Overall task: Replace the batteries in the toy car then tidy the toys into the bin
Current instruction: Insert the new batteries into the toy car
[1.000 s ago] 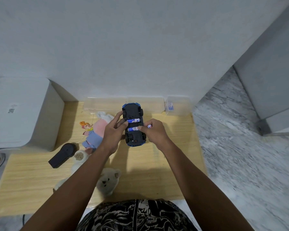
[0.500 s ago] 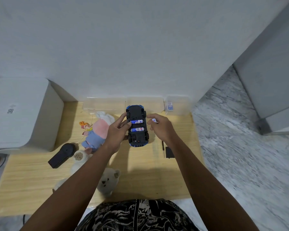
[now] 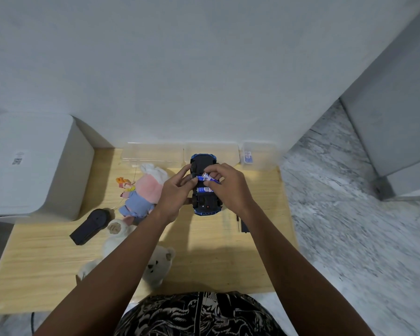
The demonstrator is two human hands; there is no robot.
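A blue toy car (image 3: 205, 204) lies upside down over the wooden table (image 3: 41, 258), its battery bay uncovered with blue-and-white batteries inside. My left hand (image 3: 174, 195) grips the car's left side. My right hand (image 3: 228, 187) pinches a blue-and-white battery (image 3: 207, 178) at the bay's upper slot; a second battery (image 3: 204, 189) sits just below it. A clear plastic bin (image 3: 153, 155) stands against the wall behind the car.
A pink and blue plush doll (image 3: 143, 192), a white teddy bear (image 3: 155, 265) and a black remote (image 3: 90, 225) lie left of the car. A small clear box (image 3: 258, 155) holding a battery pack stands at the back right. A screwdriver and black cover (image 3: 243, 225) lie under my right forearm. A white appliance (image 3: 32, 166) fills the left.
My right hand moved from beside the car back over the bay, bringing a battery to the upper slot. My left hand kept its hold on the car.
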